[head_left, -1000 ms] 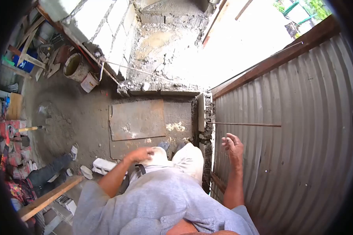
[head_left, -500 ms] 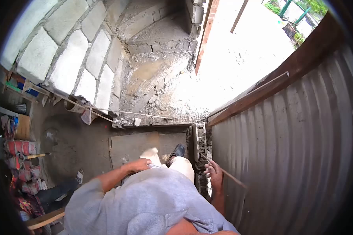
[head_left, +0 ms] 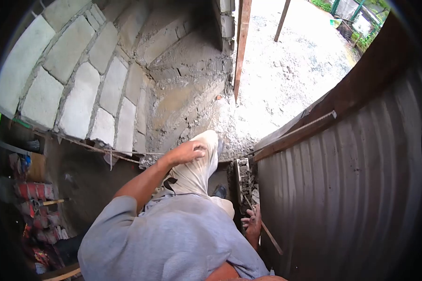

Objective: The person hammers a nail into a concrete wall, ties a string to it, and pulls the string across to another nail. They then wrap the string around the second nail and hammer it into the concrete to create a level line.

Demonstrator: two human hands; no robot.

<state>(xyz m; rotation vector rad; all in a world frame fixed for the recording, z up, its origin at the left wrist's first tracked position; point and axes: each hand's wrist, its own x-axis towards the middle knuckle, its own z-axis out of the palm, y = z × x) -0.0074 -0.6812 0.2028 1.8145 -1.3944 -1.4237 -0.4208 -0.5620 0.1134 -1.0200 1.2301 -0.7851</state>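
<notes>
My left hand [head_left: 190, 152] is beside the knee of my raised left leg, against the light trousers [head_left: 199, 171]. Its fingers are loosely bent and apart, and I see nothing in them. Low on the right, my right hand [head_left: 252, 222] is closed around a thin brownish stick [head_left: 271, 236], which slants from the blockwork edge down past the hand. That hand is close to the narrow upright hollow-block edge [head_left: 243, 175] and the corrugated metal sheet [head_left: 323, 187]. My left foot is on the rough concrete step, while the other dark shoe [head_left: 220, 191] stands lower.
A block wall [head_left: 82, 89] rises at the left, with wet concrete steps [head_left: 187, 100] ahead. Wooden posts [head_left: 242, 51] stand by the bright opening. A wooden beam [head_left: 309, 126] tops the metal sheet. At lower left lie red-and-white bags [head_left: 35, 191] and a wooden-handled tool [head_left: 54, 202].
My left leg has lifted forward onto the concrete step. The left hand has gone from my waist up to the knee. My right hand still grips the stick, slightly lower in view.
</notes>
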